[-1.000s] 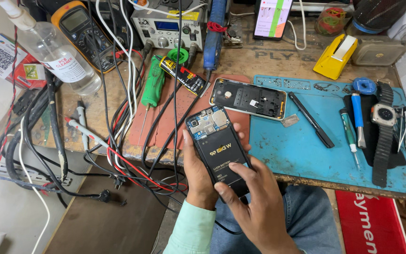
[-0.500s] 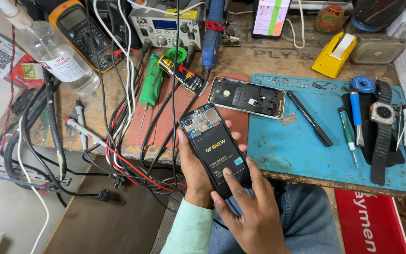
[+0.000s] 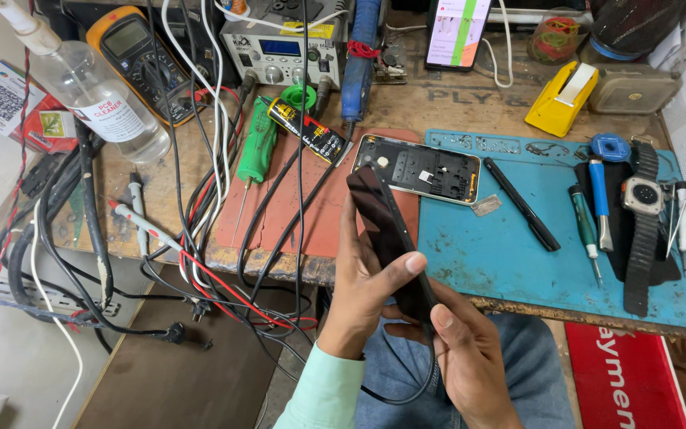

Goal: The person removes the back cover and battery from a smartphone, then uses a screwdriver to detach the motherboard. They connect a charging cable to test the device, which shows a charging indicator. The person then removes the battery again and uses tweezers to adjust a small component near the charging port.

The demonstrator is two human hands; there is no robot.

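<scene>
Both the left hand (image 3: 363, 290) and right hand (image 3: 470, 357) are clamping the dark phone (image 3: 391, 238) edge-on, best kept steady just short of the phone frame (image 3: 418, 168) on the counter (image 3: 470, 107).

We're looking at a small electronics repair workshop, phone repair by the look of it. Worn wooden bench (image 3: 470, 103) crowded with a yellow-cased multimeter (image 3: 138, 49), a grey bench power unit (image 3: 279, 49) with knobs and a display, and a tangle of black, white and red test leads (image 3: 200, 238). Blue silicone work mat (image 3: 518, 246) holds an opened phone frame (image 3: 421, 168), precision screwdrivers (image 3: 593, 214) and a smartwatch (image 3: 641, 197). Clear cleaner spray bottle (image 3: 93, 95), yellow tape dispenser (image 3: 564, 99), green soldering tool (image 3: 257, 147). Our hands turn a dark phone (image 3: 391, 238) over the bench edge.
</scene>
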